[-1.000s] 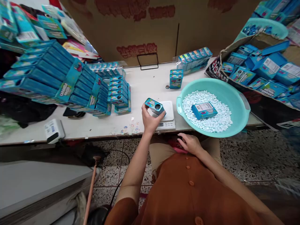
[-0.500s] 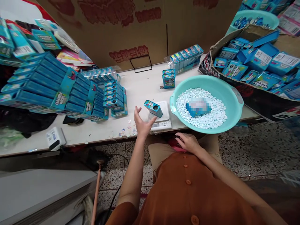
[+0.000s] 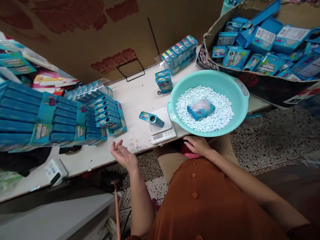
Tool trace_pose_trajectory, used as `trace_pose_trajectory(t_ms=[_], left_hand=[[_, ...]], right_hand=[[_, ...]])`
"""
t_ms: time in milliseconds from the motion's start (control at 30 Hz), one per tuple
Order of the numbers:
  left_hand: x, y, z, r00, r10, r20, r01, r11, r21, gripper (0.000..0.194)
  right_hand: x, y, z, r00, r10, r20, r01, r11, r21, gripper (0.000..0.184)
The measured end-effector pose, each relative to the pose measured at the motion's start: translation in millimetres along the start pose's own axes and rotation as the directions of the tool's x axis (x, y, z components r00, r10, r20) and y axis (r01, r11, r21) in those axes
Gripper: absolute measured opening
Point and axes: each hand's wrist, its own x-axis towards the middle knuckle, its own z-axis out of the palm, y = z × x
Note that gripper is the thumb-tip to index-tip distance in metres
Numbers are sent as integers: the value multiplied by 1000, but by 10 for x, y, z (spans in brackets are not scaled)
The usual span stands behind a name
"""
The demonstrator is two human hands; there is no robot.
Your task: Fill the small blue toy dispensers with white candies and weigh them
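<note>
My left hand [image 3: 124, 156] hovers by the front edge of the table, palm up with its fingers loosely apart and nothing in it. A blue candy tin [image 3: 152, 119] with a dark round opening on top stands on the white kitchen scale [image 3: 163, 136], to the right of that hand. The scale's display is lit too faintly to read. My right hand [image 3: 197, 145] rests near my lap below the basin, fingers stretched out and holding nothing. The turquoise basin [image 3: 241, 110] holds many small white candies [image 3: 220, 123] and a blue tin [image 3: 201, 111], partly blurred.
Stacked blue tins [image 3: 22, 113] fill the left, beside a shorter stack [image 3: 108, 115]. Two tins [image 3: 164, 81] stand behind the scale, near a wrapped row [image 3: 180, 53]. A cardboard box [image 3: 207, 46] of tins is at the right. A small white device [image 3: 55, 171] lies front left.
My left hand has moved away from the tin on the scale, to the left and toward the table edge. The right hand has hardly moved. The view has shifted slightly.
</note>
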Motion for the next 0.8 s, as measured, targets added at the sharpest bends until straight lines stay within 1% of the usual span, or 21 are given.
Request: trace_pose_trajectory(t_ms=[133,267,333,400,467,533,600,667,733,800], left_hand=[[33,143,134,999,31,9,-31,999,15,48],[46,233,340,990,127,66,-124,991,-55,55],[27,283,450,974,189,125,-178,980,-94,62],[-14,354,561,948,230,221,-215,973,-89,76],[-61,434,673,918,236,319,-235,971,-43,93],[-89,502,781,902,215,375,-235,972,7,103],[-84,545,866,902,196,384,-219,976,17,103],[-55,569,907,905,187,382,-202,979,-2,98],[-24,583,896,905,188,382,-194,981,-22,90],[1,582,836,916,196,351,-197,980,-32,82]], right_hand=[[-32,72,20,1000,8,-15,-8,1000,-18,25],[-61,143,-1,1000,6,-28,-8,998,-55,26],[-66,160,-24,999,8,-33,-10,999,-44,26],[-68,162,-44,999,21,-30,-22,999,-32,25],[-75,154,-52,999,31,-19,-32,999,-32,25],[-87,143,-41,1000,26,-8,-26,999,-41,25],[-101,134,-17,1000,8,-3,-8,999,-44,25],[-110,128,12,1000,-8,-5,8,999,-40,24],[-113,122,34,1000,-23,-19,22,999,-33,24],[-114,114,48,999,-36,-38,35,999,-24,23]])
